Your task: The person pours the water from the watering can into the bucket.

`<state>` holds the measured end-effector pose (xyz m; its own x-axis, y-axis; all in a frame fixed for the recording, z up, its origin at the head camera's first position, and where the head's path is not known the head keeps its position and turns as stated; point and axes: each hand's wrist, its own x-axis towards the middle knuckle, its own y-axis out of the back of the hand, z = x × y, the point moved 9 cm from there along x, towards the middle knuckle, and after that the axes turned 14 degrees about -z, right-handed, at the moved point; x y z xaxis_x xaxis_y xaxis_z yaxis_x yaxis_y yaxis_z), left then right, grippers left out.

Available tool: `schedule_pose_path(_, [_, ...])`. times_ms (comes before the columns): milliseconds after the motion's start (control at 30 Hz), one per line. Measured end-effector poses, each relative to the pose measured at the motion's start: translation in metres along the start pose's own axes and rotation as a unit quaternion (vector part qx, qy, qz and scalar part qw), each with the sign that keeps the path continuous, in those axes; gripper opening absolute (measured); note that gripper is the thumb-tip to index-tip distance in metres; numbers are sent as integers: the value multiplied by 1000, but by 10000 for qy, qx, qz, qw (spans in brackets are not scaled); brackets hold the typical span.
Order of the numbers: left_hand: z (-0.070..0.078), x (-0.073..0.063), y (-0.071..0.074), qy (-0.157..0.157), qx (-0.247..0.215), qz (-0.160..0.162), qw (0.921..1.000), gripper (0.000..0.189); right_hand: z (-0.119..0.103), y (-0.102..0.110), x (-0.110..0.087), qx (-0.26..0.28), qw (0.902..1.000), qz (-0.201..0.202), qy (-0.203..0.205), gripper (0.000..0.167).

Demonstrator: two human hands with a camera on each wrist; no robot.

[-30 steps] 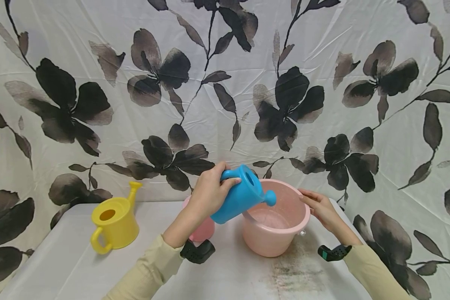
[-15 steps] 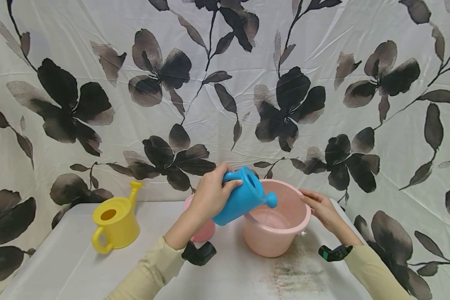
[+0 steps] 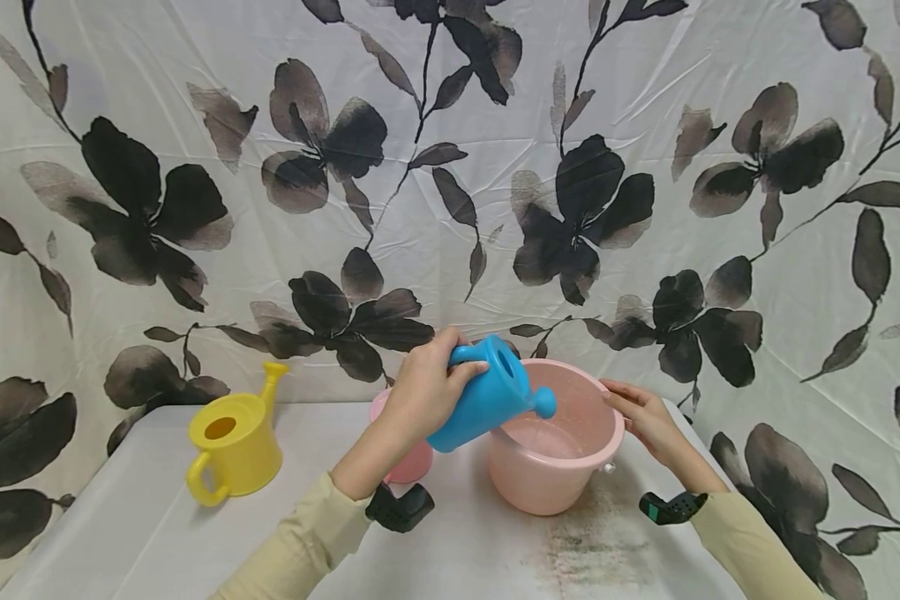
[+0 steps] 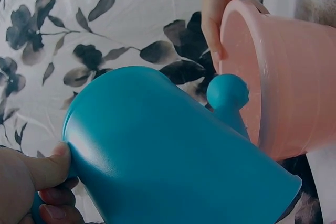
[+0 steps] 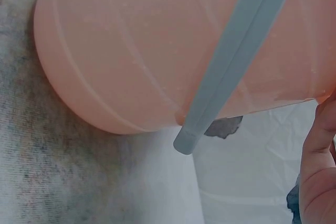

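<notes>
In the head view, my left hand (image 3: 427, 387) grips the handle of a blue watering can (image 3: 480, 400). The can tilts to the right, its round spout head (image 4: 227, 92) at the near-left opening of a pink bucket (image 3: 547, 483). No water is visible at the spout. My right hand (image 3: 648, 421) holds the bucket's right rim, pinching it between thumb and fingers. The bucket stands upright on the table. Its grey carrying handle (image 5: 231, 61) hangs along the outside in the right wrist view.
A yellow watering can (image 3: 236, 450) stands at the left of the white table (image 3: 142, 533). Behind my left wrist is a pink container (image 3: 412, 462), partly hidden. Dark stains (image 3: 596, 550) mark the tabletop before the bucket. A floral cloth (image 3: 435, 208) hangs behind.
The blue watering can has dipped very slightly in my left hand. My right hand keeps its hold on the bucket rim, and the whole view has shifted a little.
</notes>
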<state>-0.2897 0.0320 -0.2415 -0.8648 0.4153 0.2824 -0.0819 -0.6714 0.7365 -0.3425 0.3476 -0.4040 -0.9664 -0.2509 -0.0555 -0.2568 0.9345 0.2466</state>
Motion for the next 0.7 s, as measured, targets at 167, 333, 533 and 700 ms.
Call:
schedule_pose_path(167, [2,0,0,1,32,2,10000,18,0,1,0,-43,10000,-17,-15,62])
schedule_pose_path(333, [3,0,1,-17,62,16,10000,18,0,0,-1,0,10000,-48,-7,61])
schedule_pose_path(533, [5,-1,1,-19,58,12,10000,19,0,0,-1,20,10000,-68,-6,61])
schedule_pose_path(700, [5,-1,1,-9,53,1,10000,19,0,0,-1,41,10000,-79,-10,61])
